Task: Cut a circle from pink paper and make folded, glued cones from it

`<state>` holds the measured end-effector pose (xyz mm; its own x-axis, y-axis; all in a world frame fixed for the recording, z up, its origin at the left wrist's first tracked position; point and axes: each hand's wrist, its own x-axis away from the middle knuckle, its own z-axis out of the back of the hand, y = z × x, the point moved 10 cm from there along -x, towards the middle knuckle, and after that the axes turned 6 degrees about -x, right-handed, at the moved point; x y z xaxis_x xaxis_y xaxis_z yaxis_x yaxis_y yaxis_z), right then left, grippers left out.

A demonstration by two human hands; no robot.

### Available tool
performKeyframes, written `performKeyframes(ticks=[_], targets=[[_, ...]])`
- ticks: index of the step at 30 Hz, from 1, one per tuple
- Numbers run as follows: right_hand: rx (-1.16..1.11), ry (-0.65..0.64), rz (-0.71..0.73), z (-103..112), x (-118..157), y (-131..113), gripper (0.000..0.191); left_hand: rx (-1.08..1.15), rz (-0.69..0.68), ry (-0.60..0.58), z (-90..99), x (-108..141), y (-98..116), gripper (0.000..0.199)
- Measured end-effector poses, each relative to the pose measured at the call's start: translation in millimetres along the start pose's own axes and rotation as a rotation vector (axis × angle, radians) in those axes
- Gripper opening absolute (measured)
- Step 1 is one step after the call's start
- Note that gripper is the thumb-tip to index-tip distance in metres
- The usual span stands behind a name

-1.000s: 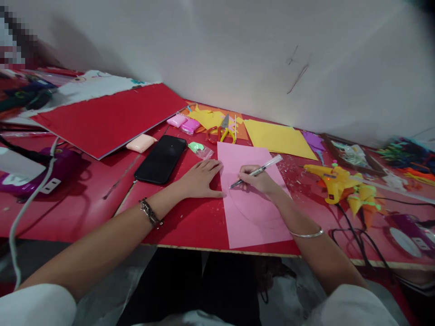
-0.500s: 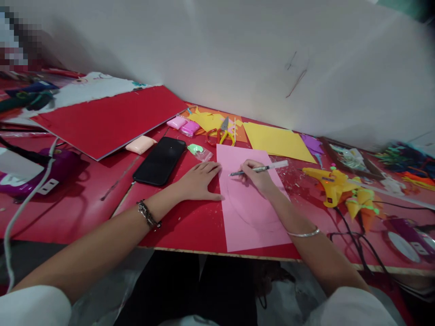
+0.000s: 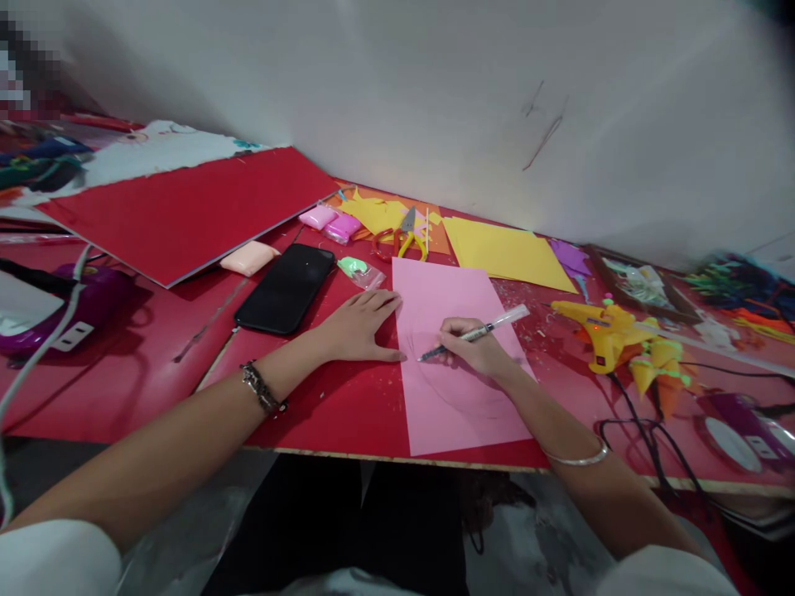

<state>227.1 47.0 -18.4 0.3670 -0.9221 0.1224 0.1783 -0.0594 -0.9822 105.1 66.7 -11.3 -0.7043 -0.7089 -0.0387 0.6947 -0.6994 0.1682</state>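
A pink sheet of paper (image 3: 447, 426) lies on the red table, with a faint curved line drawn on it. My right hand (image 3: 475, 348) is closed round a pen (image 3: 490, 326) with a clear barrel end. The pen's tip meets the paper near its left side, by the curve. My left hand (image 3: 360, 327) lies flat with fingers spread, its fingertips at the paper's left edge. Beyond that hand are a black phone (image 3: 286, 290) and a small packet of green clay (image 3: 354, 266).
Scissors (image 3: 407, 236) rest on paper scraps behind the pink sheet, beside yellow paper (image 3: 509, 252). A yellow glue gun (image 3: 602, 331) with a black cord stands at right. A red board (image 3: 199, 207) lies at left, near a purple power strip (image 3: 93, 310).
My right hand has moved the pen tip toward me, down the left part of the pink paper. My left hand stays at the edge. The whole view has shifted slightly.
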Motion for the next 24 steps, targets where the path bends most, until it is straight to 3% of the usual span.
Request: performKeyframes(ticks=[3, 11, 19, 24], targets=[[0.027, -0.057, -0.049, -2.6, 4.0, 4.6, 0.026, 0.002, -0.004, 0.003, -0.1, 0.1, 0.5, 0.094], [-0.039, -0.011, 0.019, -3.6, 1.5, -2.3, 0.025, -0.008, 0.0, -0.003, 0.1, 0.3, 0.3, 0.095], [0.127, -0.191, -0.045, -7.0, 10.9, 2.5, 0.026, -0.013, 0.001, -0.012, -0.2, 0.0, -0.5, 0.094], [-0.029, 0.028, 0.029, 21.4, 13.9, -5.7, 0.029, -0.031, -0.009, -0.01, 0.7, -0.6, 0.0, 0.094]])
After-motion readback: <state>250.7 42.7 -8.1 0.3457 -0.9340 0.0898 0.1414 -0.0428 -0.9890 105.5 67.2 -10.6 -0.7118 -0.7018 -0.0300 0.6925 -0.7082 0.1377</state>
